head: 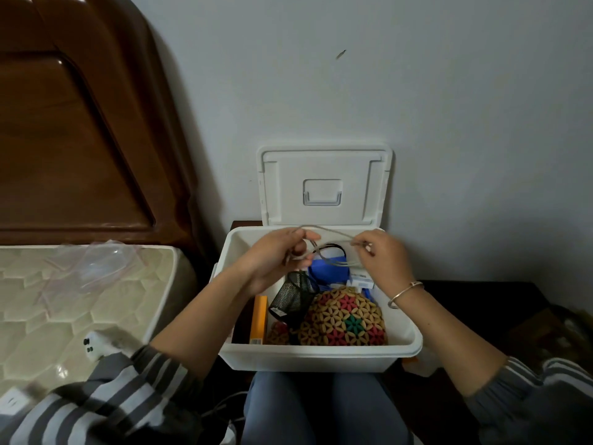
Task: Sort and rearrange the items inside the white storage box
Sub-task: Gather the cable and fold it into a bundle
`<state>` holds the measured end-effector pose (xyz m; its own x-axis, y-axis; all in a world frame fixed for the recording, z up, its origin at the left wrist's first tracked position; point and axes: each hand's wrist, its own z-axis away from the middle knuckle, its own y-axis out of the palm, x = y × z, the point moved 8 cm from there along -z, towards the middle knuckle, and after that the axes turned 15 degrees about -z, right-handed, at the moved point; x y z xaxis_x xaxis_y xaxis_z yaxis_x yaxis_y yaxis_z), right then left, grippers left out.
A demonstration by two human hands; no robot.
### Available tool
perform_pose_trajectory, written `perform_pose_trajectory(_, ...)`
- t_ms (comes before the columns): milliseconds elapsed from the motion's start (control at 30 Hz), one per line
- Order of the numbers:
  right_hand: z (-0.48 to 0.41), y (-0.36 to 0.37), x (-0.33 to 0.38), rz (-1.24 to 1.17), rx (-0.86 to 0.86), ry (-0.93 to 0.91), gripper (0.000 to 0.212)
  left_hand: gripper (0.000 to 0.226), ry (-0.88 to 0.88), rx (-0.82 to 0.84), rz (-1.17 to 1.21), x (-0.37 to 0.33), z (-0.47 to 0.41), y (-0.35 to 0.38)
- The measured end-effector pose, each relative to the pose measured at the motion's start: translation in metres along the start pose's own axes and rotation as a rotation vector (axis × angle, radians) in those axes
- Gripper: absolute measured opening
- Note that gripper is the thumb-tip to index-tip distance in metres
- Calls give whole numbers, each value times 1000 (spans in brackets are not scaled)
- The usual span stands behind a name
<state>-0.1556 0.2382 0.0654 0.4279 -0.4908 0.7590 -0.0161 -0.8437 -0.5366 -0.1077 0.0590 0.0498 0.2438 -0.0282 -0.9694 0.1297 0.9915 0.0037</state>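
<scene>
Knees (282,409), cord (333,234) between left grip (272,261), right grip (383,261)

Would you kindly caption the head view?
The left hand and right hand hold a thin cord over the open white box.

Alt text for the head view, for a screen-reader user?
The left hand and right hand hold a thin beige cord above the open white storage box, its lid standing open. Inside lie a black mesh cup tipped over, a flower-patterned beaded piece, a blue item and an orange box.
</scene>
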Motion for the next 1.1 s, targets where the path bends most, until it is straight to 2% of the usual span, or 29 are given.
perform_pose_trajectory(67, 2, -13, -13, -22, -83, 22, 11, 30, 45, -21, 163, -8, 0, -18)
perform_pose_trajectory(200, -2, -34, -26, 22, -228, 58, 9, 21, 52, 38, 387, -7, 5, -31)
perform_pose_trajectory(267, -5, -35, -35, -84, -259, 149, 11, 18, 44, 49, 514, -2, 4, -27)
perform_pose_trajectory(333, -5, -31, -47, -442, -293, 325, 11, 17, 15, 32, 557, 4, 0, -24)
perform_pose_trajectory(500, -1, -2, -48, -1384, -283, 673, 17, 23, -86, 17, 355, 34, -8, -17)
perform_pose_trajectory(567, -1, -1, -41, -1659, -303, 735, 21, 28, -125, 76, 294, 50, -7, -10)
perform_pose_trajectory(667, -9, -27, -32, -1876, -422, 665, 23, 34, -223, 102, 167, 83, 4, -8)
perform_pose_trajectory(733, -18, -49, -27, -1845, -450, 609, 21, 34, -260, 90, 201, 104, 13, -10)
perform_pose_trajectory(800, -26, -60, -24, -1680, -378, 587, 24, 33, -237, 87, 225, 107, 17, -10)
perform_pose_trajectory(867, -27, -51, -22, -1461, -243, 582, 17, 34, -189, 93, 163, 93, 16, -7)
perform_pose_trajectory(933, -19, -28, -13, -1193, -12, 534, 15, 34, -140, 107, 114, 70, 12, 1)
perform_pose_trajectory(1033, 6, 21, 5, -737, 416, 402, 67, 31, -100, 125, 79, 41, 10, 8)
perform_pose_trajectory(1100, 20, 46, 20, -554, 587, 268, 92, 29, -78, 147, 56, 25, 11, 9)
